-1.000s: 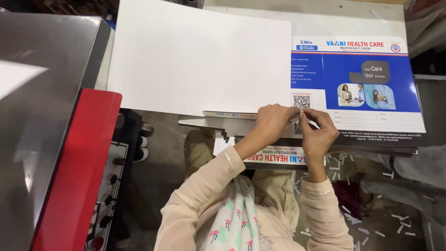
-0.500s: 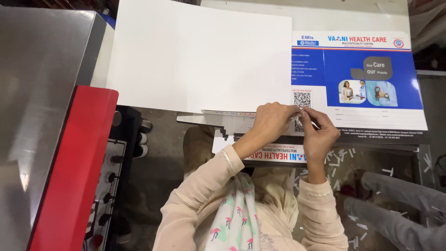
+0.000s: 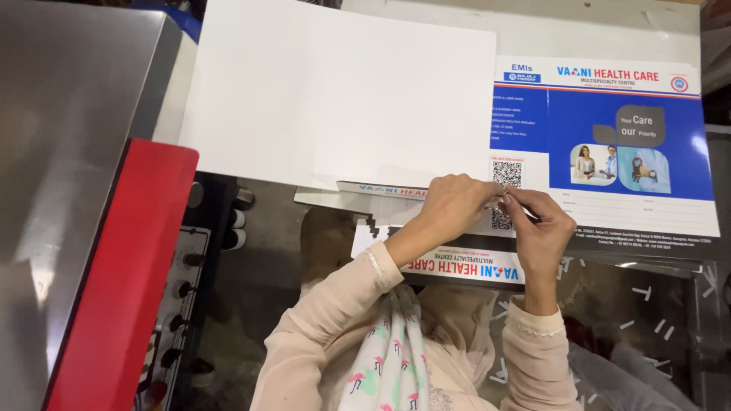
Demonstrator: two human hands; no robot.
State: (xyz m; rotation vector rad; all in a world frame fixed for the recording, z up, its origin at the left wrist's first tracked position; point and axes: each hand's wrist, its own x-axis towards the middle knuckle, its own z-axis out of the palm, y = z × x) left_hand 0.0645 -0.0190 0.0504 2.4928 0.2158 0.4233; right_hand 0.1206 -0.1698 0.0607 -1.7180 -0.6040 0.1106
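Note:
My left hand and my right hand meet fingertip to fingertip at the near edge of a blue and white printed sheet, just beside its square code patch. Both pinch that edge; anything smaller between the fingers is too small to tell. A large blank white sheet lies to the left and overlaps the printed one. A second printed sheet sticks out under my left forearm. My sleeves are pale beige.
A red machine cover and a grey metal top stand at the left, with a panel of dark knobs beside them. Several white paper scraps lie on the dark floor at the lower right.
Both hands stay pinched at the same spot on the sheet's edge. Only small finger movement and a slight shift of the view show.

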